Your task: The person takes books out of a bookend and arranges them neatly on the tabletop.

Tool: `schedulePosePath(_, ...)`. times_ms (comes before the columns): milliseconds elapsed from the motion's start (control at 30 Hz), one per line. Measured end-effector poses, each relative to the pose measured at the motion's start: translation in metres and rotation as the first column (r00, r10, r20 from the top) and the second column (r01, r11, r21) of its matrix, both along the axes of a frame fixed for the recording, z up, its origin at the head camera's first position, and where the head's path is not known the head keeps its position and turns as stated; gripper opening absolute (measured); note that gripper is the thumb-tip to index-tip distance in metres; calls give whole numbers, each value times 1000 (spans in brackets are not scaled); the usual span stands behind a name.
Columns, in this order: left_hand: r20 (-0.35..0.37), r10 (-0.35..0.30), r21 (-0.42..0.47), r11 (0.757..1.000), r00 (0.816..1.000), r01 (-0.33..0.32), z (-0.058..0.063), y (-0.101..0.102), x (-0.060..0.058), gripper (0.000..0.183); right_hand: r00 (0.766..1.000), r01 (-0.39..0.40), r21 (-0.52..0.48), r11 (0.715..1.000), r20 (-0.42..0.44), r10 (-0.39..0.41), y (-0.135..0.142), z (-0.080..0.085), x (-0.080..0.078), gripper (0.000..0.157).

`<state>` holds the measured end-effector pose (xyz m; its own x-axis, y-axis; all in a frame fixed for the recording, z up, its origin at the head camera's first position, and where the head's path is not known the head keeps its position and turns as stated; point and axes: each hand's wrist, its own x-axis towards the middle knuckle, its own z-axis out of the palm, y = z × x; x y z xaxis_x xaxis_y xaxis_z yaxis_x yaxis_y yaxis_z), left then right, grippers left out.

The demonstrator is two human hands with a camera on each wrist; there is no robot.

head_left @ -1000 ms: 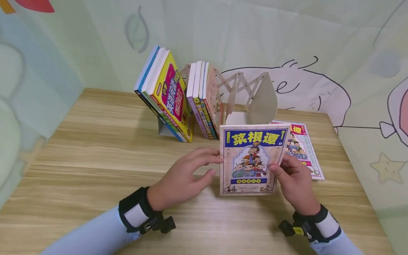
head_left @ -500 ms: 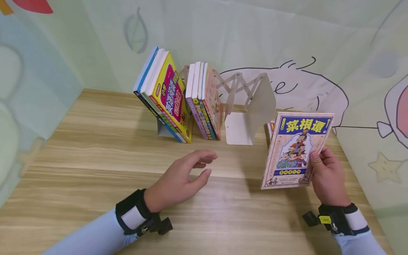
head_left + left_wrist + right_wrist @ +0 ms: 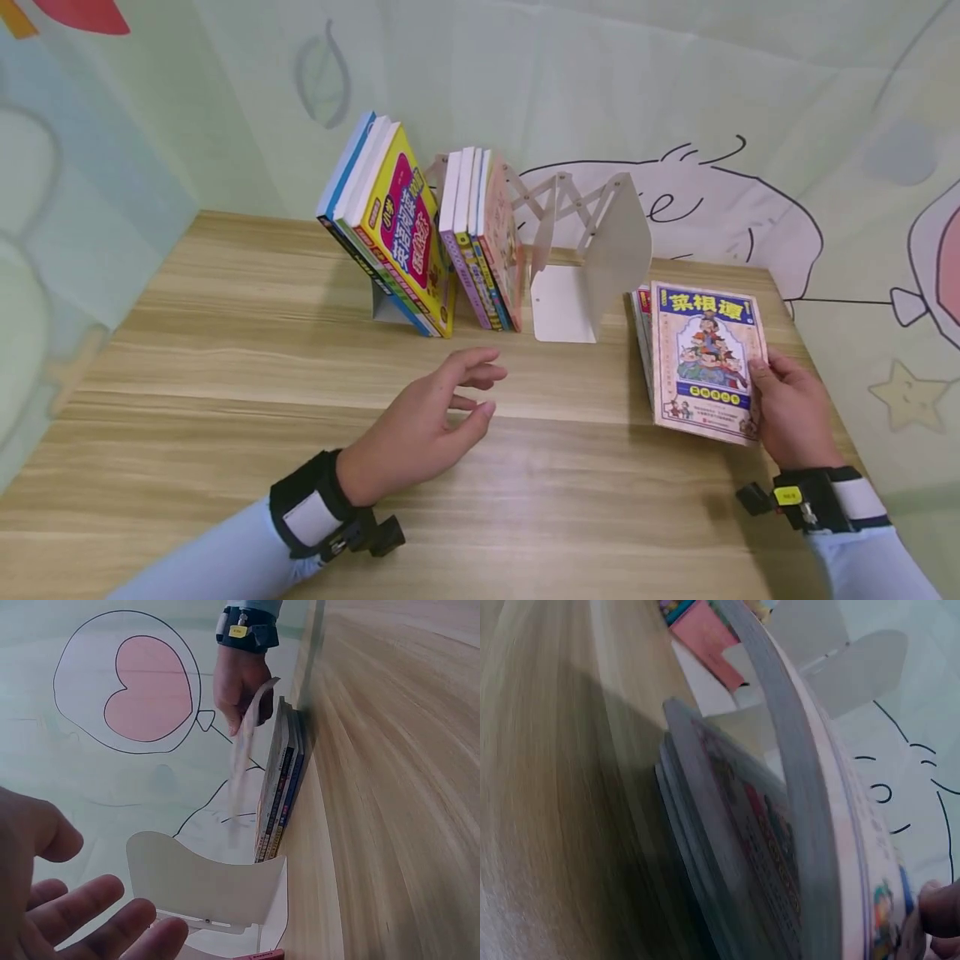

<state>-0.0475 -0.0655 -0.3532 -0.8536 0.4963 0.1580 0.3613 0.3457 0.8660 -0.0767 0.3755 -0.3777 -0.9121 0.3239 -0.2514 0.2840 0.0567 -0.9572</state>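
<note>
A person's right hand [image 3: 793,406] grips a thin paperback [image 3: 707,358] by its right edge, tilted just above a small stack of books [image 3: 279,796] at the table's [image 3: 225,350] far right; light and bendy, it looks best held at the spine or edge; the left hand [image 3: 427,425] hovers relaxed, holding nothing; a white expanding bookend [image 3: 592,250] with upright books [image 3: 420,229] stands just left.

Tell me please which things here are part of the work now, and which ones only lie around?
In the work:
- right hand gripping the comic book
- flat book pile beneath it

Lying around:
- left hand, open, holding nothing
- white folding bookend
- standing books
- wooden table
</note>
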Motion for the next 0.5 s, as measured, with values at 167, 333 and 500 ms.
schedulePosePath(167,-2,11,-40,999,1000,-11,0,0,0,54,986,-47,229,972,165,8,3,-3,-8,76)
schedulePosePath(333,-47,20,-73,997,999,-23,0,1,1,55,970,-107,399,911,241,9,4,-2,-14,93)
schedulePosePath(500,-66,17,-93,995,998,-23,-1,1,1,54,967,-221,586,780,235,98,4,-6,-16,101)
